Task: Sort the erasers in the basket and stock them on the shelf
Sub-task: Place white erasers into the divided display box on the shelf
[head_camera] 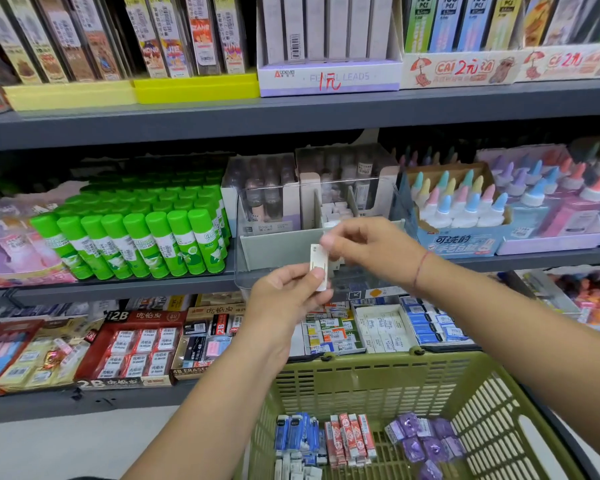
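Observation:
A small white eraser (318, 265) is held upright between both hands in front of the middle shelf. My left hand (284, 292) grips its lower end; my right hand (368, 247) pinches its top edge. Just behind them a clear display box (274, 268) holds small white erasers (336, 211) in a divided compartment. Below, the green basket (378, 379) holds blue erasers (297, 433), red-and-white erasers (350, 439) and purple-wrapped erasers (423, 441), grouped by colour.
Green glue sticks (136, 237) stand left of the clear box, pastel glue bottles (465, 206) right of it. The lower shelf carries red 2B eraser boxes (136, 344) and trays of boxed erasers (385, 327). Pencil-lead boxes (329, 77) fill the top shelf.

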`<state>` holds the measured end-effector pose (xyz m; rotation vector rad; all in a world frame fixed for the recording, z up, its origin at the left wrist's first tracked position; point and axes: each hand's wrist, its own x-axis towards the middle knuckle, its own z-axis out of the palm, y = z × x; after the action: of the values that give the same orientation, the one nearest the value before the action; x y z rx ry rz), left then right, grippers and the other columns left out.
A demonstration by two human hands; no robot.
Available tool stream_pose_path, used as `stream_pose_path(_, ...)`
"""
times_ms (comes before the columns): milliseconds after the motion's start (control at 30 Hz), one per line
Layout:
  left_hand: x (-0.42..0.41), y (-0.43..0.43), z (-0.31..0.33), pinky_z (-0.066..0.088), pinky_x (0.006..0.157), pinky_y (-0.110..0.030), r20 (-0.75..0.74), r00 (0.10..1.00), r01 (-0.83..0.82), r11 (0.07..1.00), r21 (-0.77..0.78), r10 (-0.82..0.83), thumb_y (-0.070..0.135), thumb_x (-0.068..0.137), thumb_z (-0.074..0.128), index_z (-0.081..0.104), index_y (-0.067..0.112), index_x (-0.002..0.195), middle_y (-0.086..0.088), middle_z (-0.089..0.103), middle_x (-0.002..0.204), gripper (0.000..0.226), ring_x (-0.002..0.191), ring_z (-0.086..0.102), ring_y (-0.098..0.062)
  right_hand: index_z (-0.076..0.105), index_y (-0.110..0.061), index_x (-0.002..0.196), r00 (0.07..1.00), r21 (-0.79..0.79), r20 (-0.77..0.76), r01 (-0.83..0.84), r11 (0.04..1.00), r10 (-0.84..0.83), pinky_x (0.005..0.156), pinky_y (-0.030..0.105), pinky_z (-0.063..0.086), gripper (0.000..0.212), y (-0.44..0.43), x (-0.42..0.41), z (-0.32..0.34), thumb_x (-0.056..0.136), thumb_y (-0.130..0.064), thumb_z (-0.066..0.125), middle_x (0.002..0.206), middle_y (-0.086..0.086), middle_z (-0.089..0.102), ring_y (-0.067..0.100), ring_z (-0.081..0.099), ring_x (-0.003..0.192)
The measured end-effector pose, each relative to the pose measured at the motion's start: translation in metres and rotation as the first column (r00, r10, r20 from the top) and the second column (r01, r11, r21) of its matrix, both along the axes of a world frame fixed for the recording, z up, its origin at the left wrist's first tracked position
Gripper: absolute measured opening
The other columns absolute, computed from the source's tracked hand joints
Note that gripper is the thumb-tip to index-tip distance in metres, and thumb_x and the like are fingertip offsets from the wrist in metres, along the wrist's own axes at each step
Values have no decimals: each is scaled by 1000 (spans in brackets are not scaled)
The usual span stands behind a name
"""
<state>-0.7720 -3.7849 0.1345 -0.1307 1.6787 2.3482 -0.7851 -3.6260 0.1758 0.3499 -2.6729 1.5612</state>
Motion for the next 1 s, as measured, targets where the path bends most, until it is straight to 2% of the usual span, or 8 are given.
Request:
stream_pose_path(133, 6, 4, 3, 55, 66, -18, -72, 996, 51, 997, -55, -55, 7, 82, 69, 68, 6, 95, -6, 74, 80, 12, 73, 71, -14, 62, -10, 76, 987, -306, 158, 46, 951, 3, 51, 10, 42, 11, -8, 21, -13, 85, -10, 66, 62, -2, 56, 0, 51, 52)
stream_pose_path(267, 5, -2, -2, 51, 75, -28, -374, 920, -132, 812, -568, -113, 29, 83, 71, 69, 28, 91, 13, 71, 87, 8, 88, 64, -5, 54, -1, 94, 976, -329, 175, 183, 927, -131, 70, 32, 60, 10, 6, 15, -7, 93, -11, 56, 84, 11, 68, 21, 70, 74)
stream_pose_path(367, -3, -12, -11, 34, 95, -34, -571, 795, -427, 479, -767, -204, 39, 86, 66, 69, 32, 105, 16, 62, 101, 20, 108, 49, -12, 53, -6, 90, 968, -54, 29, 252, 966, -251, 63, 32, 59, 9, 28, 0, 6, 92, -13, 59, 74, 6, 66, 22, 68, 63)
stream_pose_path(500, -11, -15, -25, 14, 106, -30, -561, 772, -467, 333, -819, -299, 42, 88, 61, 69, 33, 110, 13, 68, 106, 25, 105, 54, -11, 70, -18, 99, 977, 596, -190, 196, 779, -100, 68, 17, 38, 14, 44, -20, 15, 86, -24, 67, 92, -2, 67, 11, 56, 75)
stream_pose_path(600, -15, -14, -30, 15, 101, -27, -597, 750, -495, 357, -792, -285, 36, 89, 63, 72, 32, 103, 12, 71, 100, 18, 98, 57, -10, 65, -15, 119, 985, 767, -172, 126, 629, 12, 85, 27, 37, 27, 40, -35, 18, 95, -19, 53, 117, 5, 61, 24, 56, 105)
stream_pose_path(733, -18, -15, -30, 15, 83, -21, -607, 748, -488, 395, -778, -270, 34, 89, 64, 74, 32, 101, 13, 72, 99, 16, 91, 50, -5, 64, -15, 116, 986, 855, -152, 94, 511, 72, 86, 31, 43, 26, 30, -51, 16, 91, -20, 57, 112, 7, 63, 25, 56, 104)
stream_pose_path(900, -18, -17, -29, 15, 82, -21, -599, 747, -481, 389, -786, -287, 35, 89, 62, 73, 33, 102, 14, 71, 99, 17, 88, 46, -2, 66, -16, 105, 983, 849, -178, 133, 511, 40, 71, 26, 38, 24, 37, -55, 18, 83, -26, 69, 93, 3, 63, 16, 48, 81)
stream_pose_path(1000, -18, -16, -29, 16, 83, -22, -601, 748, -480, 396, -783, -283, 34, 90, 62, 73, 32, 101, 13, 71, 98, 16, 93, 52, -6, 67, -18, 109, 988, 839, -147, 100, 534, 46, 82, 34, 46, 23, 44, -55, 22, 90, -28, 59, 99, 1, 60, 22, 55, 90)
